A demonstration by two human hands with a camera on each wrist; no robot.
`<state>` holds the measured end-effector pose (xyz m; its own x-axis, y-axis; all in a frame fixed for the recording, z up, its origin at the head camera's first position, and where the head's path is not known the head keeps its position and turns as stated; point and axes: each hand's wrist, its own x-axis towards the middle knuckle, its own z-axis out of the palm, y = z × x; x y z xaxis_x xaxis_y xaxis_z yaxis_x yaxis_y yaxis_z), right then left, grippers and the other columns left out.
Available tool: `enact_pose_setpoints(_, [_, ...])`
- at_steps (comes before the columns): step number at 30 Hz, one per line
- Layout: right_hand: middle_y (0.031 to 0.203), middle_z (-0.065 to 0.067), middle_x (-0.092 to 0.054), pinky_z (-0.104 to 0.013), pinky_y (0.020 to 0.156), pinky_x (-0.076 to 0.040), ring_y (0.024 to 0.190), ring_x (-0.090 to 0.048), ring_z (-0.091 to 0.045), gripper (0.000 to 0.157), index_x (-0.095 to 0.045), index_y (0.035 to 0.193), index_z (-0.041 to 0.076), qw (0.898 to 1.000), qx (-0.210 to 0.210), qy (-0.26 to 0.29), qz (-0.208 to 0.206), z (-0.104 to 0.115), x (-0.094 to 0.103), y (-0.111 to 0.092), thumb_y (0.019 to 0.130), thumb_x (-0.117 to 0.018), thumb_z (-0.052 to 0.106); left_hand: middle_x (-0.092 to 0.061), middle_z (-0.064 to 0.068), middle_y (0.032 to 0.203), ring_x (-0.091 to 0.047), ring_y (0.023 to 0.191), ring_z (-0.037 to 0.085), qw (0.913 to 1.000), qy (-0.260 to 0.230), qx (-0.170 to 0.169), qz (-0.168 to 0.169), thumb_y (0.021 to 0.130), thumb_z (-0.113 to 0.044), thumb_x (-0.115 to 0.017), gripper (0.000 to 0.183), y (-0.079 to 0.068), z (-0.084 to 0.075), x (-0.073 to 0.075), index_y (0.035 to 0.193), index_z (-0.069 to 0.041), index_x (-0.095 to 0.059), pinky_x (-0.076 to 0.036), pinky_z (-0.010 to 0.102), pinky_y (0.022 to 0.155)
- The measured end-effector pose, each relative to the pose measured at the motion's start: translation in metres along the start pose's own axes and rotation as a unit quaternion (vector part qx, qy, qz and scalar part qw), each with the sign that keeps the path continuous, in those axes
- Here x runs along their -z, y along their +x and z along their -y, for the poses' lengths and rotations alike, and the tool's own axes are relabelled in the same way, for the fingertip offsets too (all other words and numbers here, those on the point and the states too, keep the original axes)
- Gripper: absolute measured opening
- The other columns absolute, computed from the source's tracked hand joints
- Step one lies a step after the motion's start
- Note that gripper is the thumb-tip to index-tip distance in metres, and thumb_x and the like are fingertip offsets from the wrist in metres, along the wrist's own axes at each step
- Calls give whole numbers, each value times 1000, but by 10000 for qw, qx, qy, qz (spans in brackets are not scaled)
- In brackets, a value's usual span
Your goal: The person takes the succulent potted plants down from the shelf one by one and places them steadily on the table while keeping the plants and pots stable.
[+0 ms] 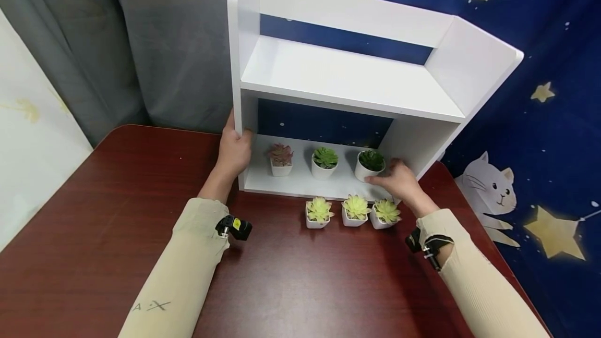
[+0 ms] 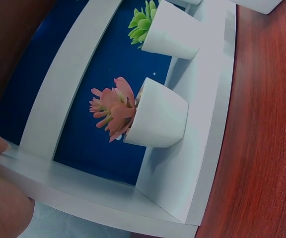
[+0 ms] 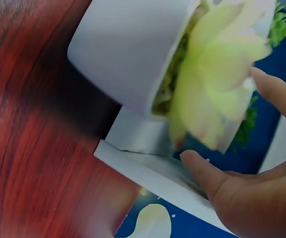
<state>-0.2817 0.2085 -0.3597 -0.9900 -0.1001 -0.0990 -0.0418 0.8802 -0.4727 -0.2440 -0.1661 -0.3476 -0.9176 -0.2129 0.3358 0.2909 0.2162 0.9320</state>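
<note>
My left hand (image 1: pixel 236 149) grips the left side panel of a white two-tier shelf (image 1: pixel 328 74), its thumb on the inner side. On the shelf's lower board stand a reddish succulent (image 1: pixel 281 155) and a bright green succulent (image 1: pixel 324 160) in white pots. To their right, my right hand (image 1: pixel 398 180) holds a dark green potted succulent (image 1: pixel 371 163), thumb at the pot's front and fingers at its right. In the right wrist view, a yellow-green succulent (image 3: pixel 212 74) hides most of that pot. The left wrist view shows the reddish succulent (image 2: pixel 155 116) near the gripped panel.
Three yellow-green succulents in white pots, left (image 1: pixel 319 212), middle (image 1: pixel 355 209) and right (image 1: pixel 385 214), stand on the reddish-brown table (image 1: pixel 300 286) before the shelf. Behind hang a grey curtain (image 1: pixel 178 40) and a blue starry cloth (image 1: pixel 554 145).
</note>
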Motion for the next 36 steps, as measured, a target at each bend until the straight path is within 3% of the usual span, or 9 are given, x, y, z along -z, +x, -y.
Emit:
enact_pose_setpoints(4, [149, -39, -40, -56, 114, -38, 137, -42, -51, 110, -16, 153, -16, 10000, -11, 9, 85, -2, -6, 12, 84, -78, 44, -31, 16, 163, -28, 152, 29, 9999, -21, 96, 37, 102, 0, -35, 63, -3, -7, 1, 162, -13, -21, -23, 49, 125])
enact_pose_setpoints(8, [153, -37, -36, -55, 117, -36, 141, -39, -49, 112, -12, 155, -13, 9995, -192, 230, 81, 0, -12, 17, 84, -78, 44, -33, 12, 163, -30, 152, 25, 10000, -19, -1, -5, 103, -3, -37, 63, 4, 14, 0, 162, -20, -22, -24, 48, 125])
enact_pose_setpoints(19, [152, -32, -42, -52, 116, -37, 139, -43, -44, 100, -28, 153, -10, 9974, -209, 685, -6, -4, -15, 27, 85, -77, 45, -35, 10, 163, -32, 151, 25, 9999, 24, -135, -20, 102, -2, -38, 65, 6, 15, -1, 161, -22, -24, -26, 49, 125])
enact_pose_setpoints(26, [144, -30, -52, -51, 109, -43, 129, -52, -41, 87, -43, 144, -8, 9977, -291, 615, -66, -2, -18, 29, 86, -76, 47, -35, 11, 163, -32, 151, 24, 10000, 4, -52, 4, 103, -2, -38, 63, 5, 14, -2, 161, -20, -24, -26, 47, 125])
enact_pose_setpoints(36, [138, -30, -58, -51, 105, -46, 124, -56, -42, 86, -47, 141, -9, 9987, -190, 343, -316, -1, -21, 25, 84, -76, 49, -33, 13, 164, -31, 152, 27, 9999, 43, 93, 10, 102, 0, -37, 64, 6, 10, -1, 162, -18, -22, -23, 48, 126])
